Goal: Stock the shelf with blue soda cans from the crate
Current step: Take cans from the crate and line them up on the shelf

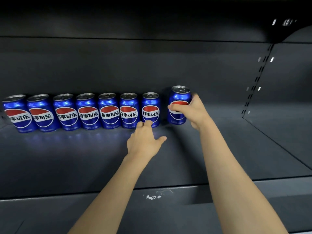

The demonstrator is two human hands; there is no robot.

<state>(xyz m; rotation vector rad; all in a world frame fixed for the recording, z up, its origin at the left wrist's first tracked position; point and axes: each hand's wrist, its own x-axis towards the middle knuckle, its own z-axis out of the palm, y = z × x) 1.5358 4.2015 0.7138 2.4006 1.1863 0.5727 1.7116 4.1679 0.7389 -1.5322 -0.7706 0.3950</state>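
A: Dark grey shelf [219,149], seven blue soda cans [87,112] lined up along the back edge?

B: Yes. The right hand [194,110] grips an eighth can [179,97] just beside them; the left hand [143,141], fingers relaxed, touches the nearest can [151,105].

Single head-worn wide-angle view. The camera looked forward and slightly down into a dark shelf [219,149] from close range, both forearms entering from the bottom edge; straight lines bowed toward the frame margins. No second view was supplied.
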